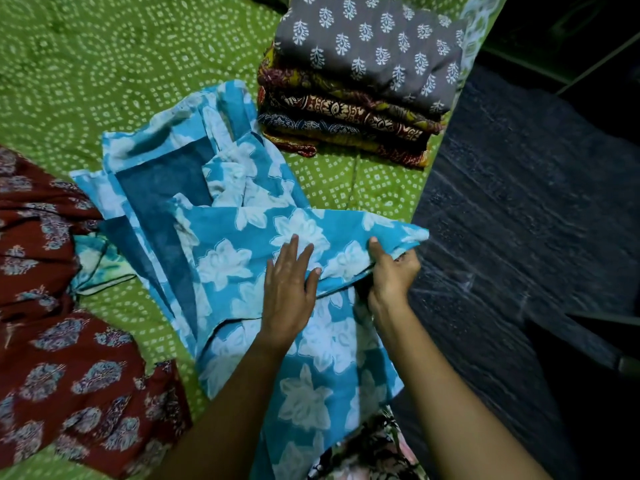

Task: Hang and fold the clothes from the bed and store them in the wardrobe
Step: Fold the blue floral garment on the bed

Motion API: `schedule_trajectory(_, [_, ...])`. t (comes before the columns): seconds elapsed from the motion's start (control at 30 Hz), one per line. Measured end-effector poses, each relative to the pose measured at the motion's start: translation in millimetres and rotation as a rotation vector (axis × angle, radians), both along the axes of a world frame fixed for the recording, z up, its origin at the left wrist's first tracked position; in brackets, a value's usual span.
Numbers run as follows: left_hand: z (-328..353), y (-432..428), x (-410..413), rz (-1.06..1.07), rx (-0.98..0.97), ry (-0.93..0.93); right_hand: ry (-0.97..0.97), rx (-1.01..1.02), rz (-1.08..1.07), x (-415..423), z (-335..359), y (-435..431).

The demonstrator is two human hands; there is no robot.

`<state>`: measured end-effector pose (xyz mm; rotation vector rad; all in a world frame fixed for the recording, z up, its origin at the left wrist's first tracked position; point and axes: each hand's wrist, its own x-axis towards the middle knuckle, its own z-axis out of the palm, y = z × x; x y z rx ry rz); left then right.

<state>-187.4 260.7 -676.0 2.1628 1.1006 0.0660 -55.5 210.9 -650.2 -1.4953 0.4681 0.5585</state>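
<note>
Fingers: left fingers (294, 252) lie straight and flat, pressing on the blue floral garment (225, 265). Right thumb (375, 249) sits on top of a folded-over flap, the other right fingers curled beneath it, so that hand pinches the flap's edge.

Location: the garment lies spread on the green bedspread (104, 64), just below and left of the folded stack (363, 81), apart from it. Its near end runs off toward me.

Step, my reading: mid-fold, flap being laid across the body of the garment.

Risks:
- The pinched corner hangs just past the bed edge below the stack, over the dark floor (519, 202). If the pinch loosens, the thin cloth could slide off.
- Bunched layers toward the stack look uneven. Creasing over them would give a crooked fold.
- The left palm anchors only one spot, so a strong pull could drag the whole piece.

Pose: left hand (289, 282) palm down, wrist straight, forearm coming from the lower left. Right hand (391, 271) knuckles outward, forearm from the lower right.

A maroon printed garment (52, 341) lies unfolded far left of the stack.
</note>
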Motion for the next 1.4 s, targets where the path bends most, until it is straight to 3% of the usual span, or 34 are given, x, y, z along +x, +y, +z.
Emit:
schedule_trajectory(0.2, [-5,-2,-2,-0.044,-0.051,0.209,0.042,0.09,-0.012,0,8,-1])
schedule_trajectory(0.43, [-7,-7,3,-0.097,0.054,0.194,0.191,0.027,-0.382,-6,-8,-21])
schedule_trajectory(0.53, [-8,-10,1,-0.114,0.117,0.163,0.13,-0.034,-0.449,-6,-13,-28])
schedule_trajectory(0.63, [-10,-9,1,-0.254,0.164,0.143,-0.018,-0.25,-0.398,-9,-10,-31])
schedule_trajectory(0.73, [-14,-8,1,-0.429,0.105,0.14,-0.172,-0.399,-0.27,-15,2,-29])
schedule_trajectory(0.83, [-12,-7,3,-0.255,0.009,0.102,-0.306,-0.467,-0.123,-23,7,-24])
schedule_trajectory(0.9, [-12,-2,3,-0.135,0.044,0.09,-0.363,-0.482,-0.058,-27,8,-21])
schedule_trajectory(1.03, [-18,2,-4,-0.148,0.111,0.067,-0.472,-0.458,0.106,-38,15,-15])
schedule_trajectory(1.1, [-11,1,-2,0.031,0.015,-0.102,-0.568,-0.423,0.372,-47,20,-14])
schedule_trajectory(1.17, [-8,3,-3,0.337,-0.072,-0.265,-0.664,-0.324,0.79,-59,19,-12])
schedule_trajectory(1.27, [-5,12,-7,0.866,-0.199,-0.446,-0.612,-0.219,1.316,-70,12,-6])
schedule_trajectory(1.33, [0,15,-10,1.085,-0.364,-0.527,-0.627,-0.23,1.42,-74,6,-3])
schedule_trajectory(1.4, [2,16,-14,1.106,-0.435,-0.516,-0.646,-0.249,1.404,-77,6,-3])
